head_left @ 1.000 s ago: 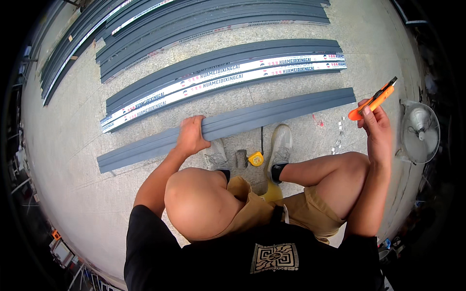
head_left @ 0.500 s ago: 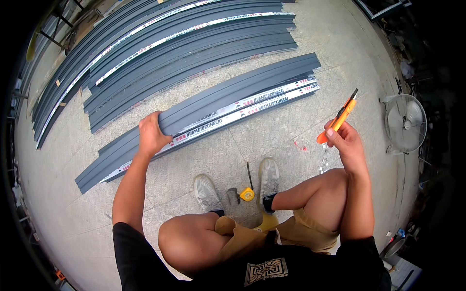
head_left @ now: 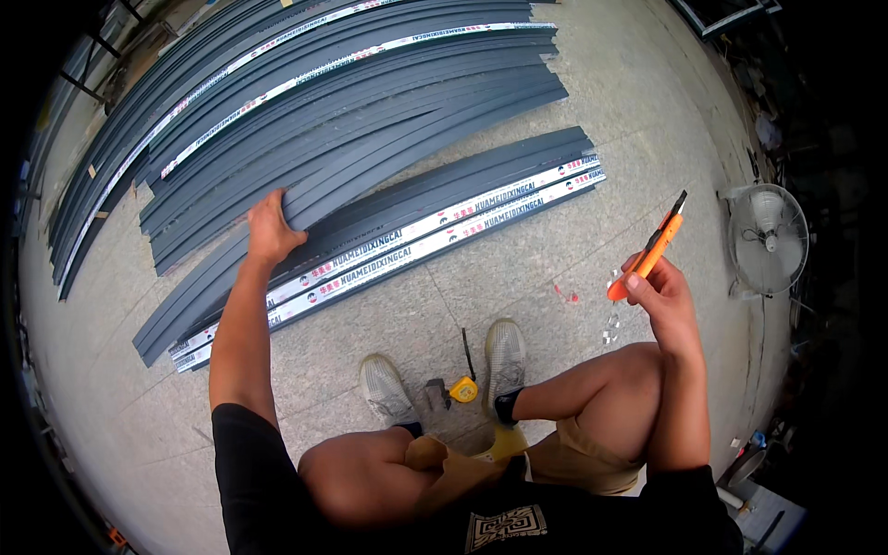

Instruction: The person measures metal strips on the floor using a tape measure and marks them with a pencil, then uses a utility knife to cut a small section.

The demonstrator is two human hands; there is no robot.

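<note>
My left hand (head_left: pixel 273 228) grips a long dark grey profile (head_left: pixel 370 176), thumb on its near edge and fingers over the far side. The profile slants, its right end reaching the near edge of a wide stack of similar profiles (head_left: pixel 305 139). Nearer me lie more grey profiles (head_left: pixel 481 169), with two printed white film strips (head_left: pixel 435 222) along them. Out to the right, my right hand (head_left: pixel 664 296) is closed around an orange utility knife (head_left: pixel 655 252), its dark tip pointing up and away, touching nothing.
Between my shoes stand a yellow tape measure (head_left: pixel 463 390) and a small grey block (head_left: pixel 435 395). Clear and red scraps (head_left: pixel 566 294) litter the floor near the knife. A round fan (head_left: pixel 770 239) stands at the right. Part of a yellow seat (head_left: pixel 506 444) shows beneath me.
My left hand has moved the grey profile away from the near bundle toward the far stack, uncovering more of the film strips. My right hand still holds the knife, slightly lower.
</note>
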